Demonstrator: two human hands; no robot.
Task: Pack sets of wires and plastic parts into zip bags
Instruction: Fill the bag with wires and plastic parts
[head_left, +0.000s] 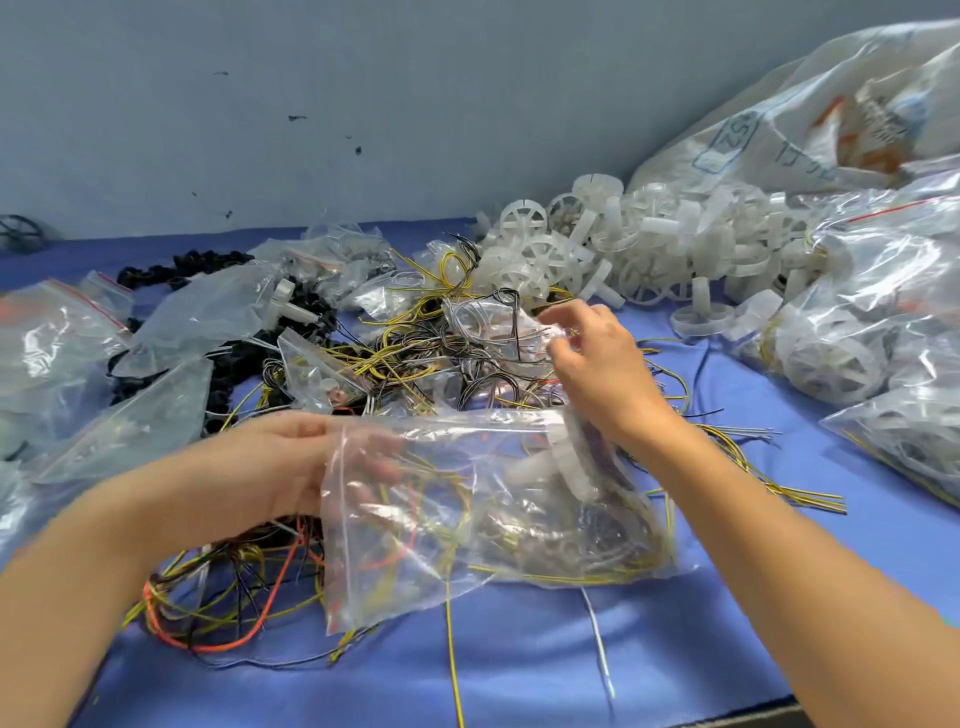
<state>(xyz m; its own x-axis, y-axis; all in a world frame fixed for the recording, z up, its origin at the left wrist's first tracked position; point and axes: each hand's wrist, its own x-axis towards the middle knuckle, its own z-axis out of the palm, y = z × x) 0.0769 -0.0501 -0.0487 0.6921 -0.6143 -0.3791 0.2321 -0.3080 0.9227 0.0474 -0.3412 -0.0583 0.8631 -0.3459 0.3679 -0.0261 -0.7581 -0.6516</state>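
— Hands, status?
— Left hand (291, 462) grips the left edge of the zip bag (483, 519), thumb on top, fingers curled behind the film. Bag lies low over the blue table cover (519, 670), front centre, holding yellow wires and a white plastic part (569, 465).
— Right hand?
— Right hand (597, 364) is apart from the left, farther back over the wire tangle (410, 358), fingertips pinching a small clear packet (493, 325).
— Writing?
— Blue print on the large sack (810, 119) at far right; too blurred to read. White wheel pile (649, 244) sits beside it.
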